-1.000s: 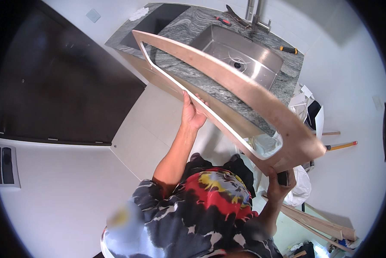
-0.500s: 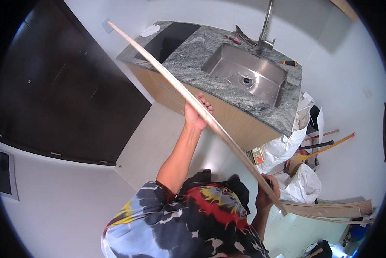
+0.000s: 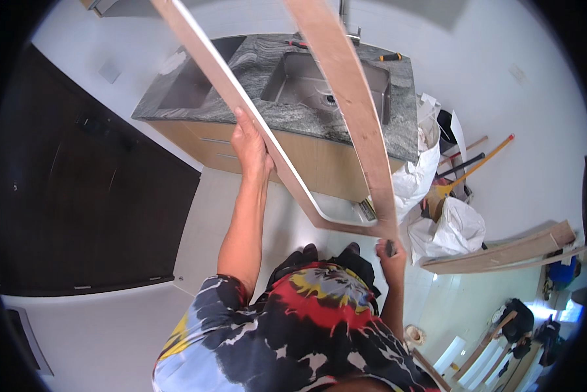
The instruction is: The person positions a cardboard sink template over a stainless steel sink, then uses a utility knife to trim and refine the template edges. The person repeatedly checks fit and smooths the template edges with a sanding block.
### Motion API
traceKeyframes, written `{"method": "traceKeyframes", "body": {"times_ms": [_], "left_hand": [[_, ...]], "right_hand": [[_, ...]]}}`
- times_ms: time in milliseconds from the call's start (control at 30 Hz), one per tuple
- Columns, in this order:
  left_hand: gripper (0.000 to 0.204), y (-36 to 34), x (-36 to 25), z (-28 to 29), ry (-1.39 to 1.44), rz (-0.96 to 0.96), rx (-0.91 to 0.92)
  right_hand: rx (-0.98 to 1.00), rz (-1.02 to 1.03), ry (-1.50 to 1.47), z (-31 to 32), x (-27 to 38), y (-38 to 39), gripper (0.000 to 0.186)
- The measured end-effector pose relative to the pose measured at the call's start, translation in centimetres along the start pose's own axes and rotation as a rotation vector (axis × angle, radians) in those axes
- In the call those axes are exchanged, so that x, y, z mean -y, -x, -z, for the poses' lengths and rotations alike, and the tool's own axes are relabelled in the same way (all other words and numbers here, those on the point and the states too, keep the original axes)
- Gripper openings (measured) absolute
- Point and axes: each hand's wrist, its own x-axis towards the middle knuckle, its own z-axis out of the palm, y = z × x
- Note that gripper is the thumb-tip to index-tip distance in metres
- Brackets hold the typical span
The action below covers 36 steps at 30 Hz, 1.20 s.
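Note:
A long wooden frame (image 3: 355,98) slants up in front of me, over the worktop. Two of its long strips run out past the top edge, joined at the near end by a short crosspiece with a rounded inner corner. Its faces are bare brown wood, and a white edge lines the left strip. My left hand (image 3: 249,145) is closed around that left strip, thumb along its face. My right hand (image 3: 392,258) is closed at the frame's near right corner. A small dark thing shows at its fingers; I cannot tell what it is.
Beyond the frame is a grey stone worktop (image 3: 241,98) with a steel sink (image 3: 283,78) and a yellow-and-black handled tool (image 3: 391,57). White sacks (image 3: 460,222) and long-handled tools (image 3: 479,163) lean at the right. Wooden boards (image 3: 502,251) lie near them. A dark door (image 3: 97,196) is at left.
The frame has turned from nearly edge-on to show its broad face and opening. My left hand has moved left with it, and my right hand slightly up and left.

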Motion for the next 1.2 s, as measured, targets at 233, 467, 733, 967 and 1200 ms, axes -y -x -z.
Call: {"method": "traceKeyframes", "body": {"times_ms": [233, 467, 733, 967, 1200], "left_hand": [[0.061, -0.8, 0.1, -4.8, -0.399, -0.11, 0.259], [0.061, -4.5, 2.8, -12.0, -0.675, -0.214, 0.554], [0.075, -8.0, 10.6, -16.8, -1.299, -0.139, 0.99], [0.075, -14.5, 20.4, -18.3, -1.328, -0.202, 1.247], [0.069, -21.2, 25.2, -18.8, -1.417, -0.196, 1.433]], "right_hand": [[-0.17, 0.337, -0.14, 2.4, 8.8, -4.0, 0.065], [-0.211, 0.289, -0.546, -3.1, 11.7, -8.3, 0.055], [-0.116, 0.032, -0.858, -6.1, 8.6, -11.2, 0.034], [-0.191, -0.252, -0.939, -12.2, 8.4, -16.1, 0.03], [-0.231, -0.385, -0.979, -18.0, 11.2, -20.7, 0.03]]}}
